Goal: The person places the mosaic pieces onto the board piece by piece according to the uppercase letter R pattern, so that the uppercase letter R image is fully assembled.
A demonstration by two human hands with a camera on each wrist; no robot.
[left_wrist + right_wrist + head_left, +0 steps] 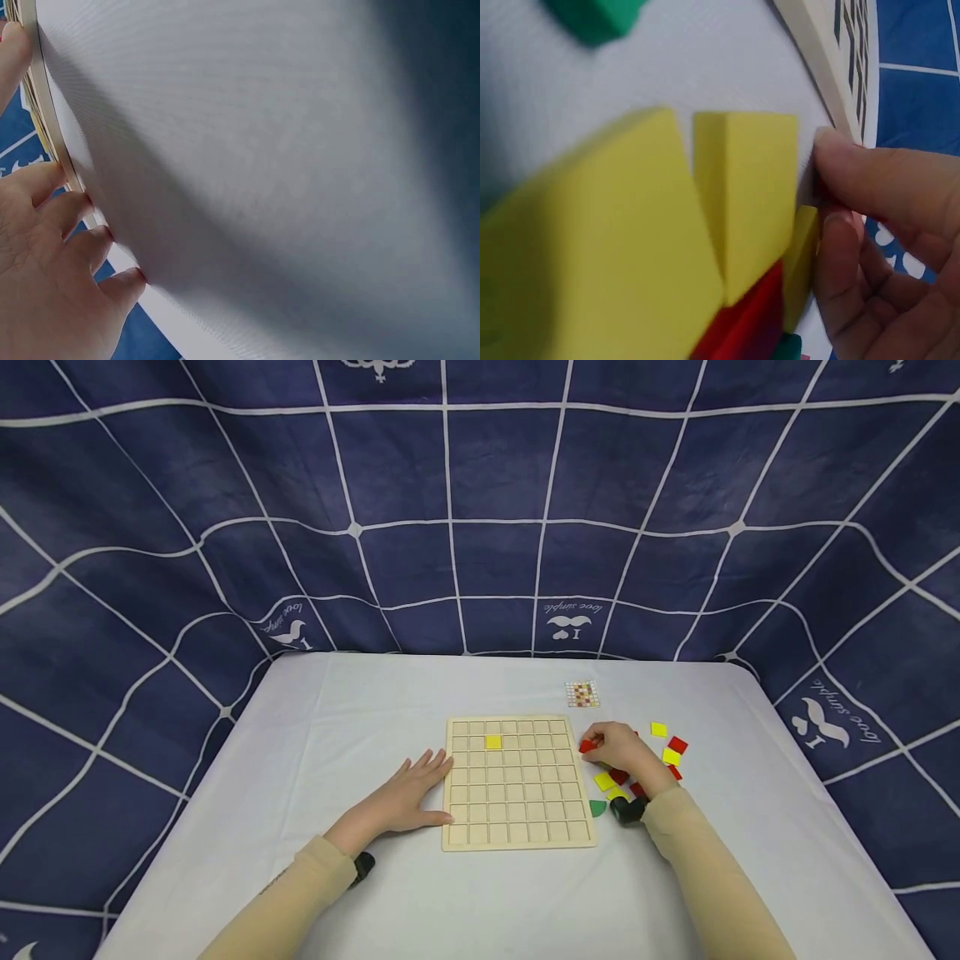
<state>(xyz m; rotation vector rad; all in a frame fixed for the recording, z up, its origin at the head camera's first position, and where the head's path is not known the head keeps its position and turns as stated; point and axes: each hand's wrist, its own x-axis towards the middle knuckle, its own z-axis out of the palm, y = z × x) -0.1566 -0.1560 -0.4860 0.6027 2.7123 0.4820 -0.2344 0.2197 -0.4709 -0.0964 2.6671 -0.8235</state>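
A pale wooden board [517, 794] with a grid of square recesses lies flat on the table. One yellow tile [492, 742] sits in its second row from the back. My left hand [405, 795] rests at the board's left edge, fingers spread, with thumb and fingertips touching the rim. Just past the opposite edge, my right hand [621, 748] pinches a red tile [587, 746] between thumb and fingers. In the right wrist view that tile is mostly hidden behind the thumb [877, 176]. Loose yellow tiles [757, 195] lie close by it, with a red one [746, 322] among them.
To the right of the board are scattered more red and yellow tiles, among them a yellow one [658, 729] and a red one [678, 744]. A green rounded piece [597, 808] lies near the board's right edge. Behind the board is a small patterned card [582, 694].
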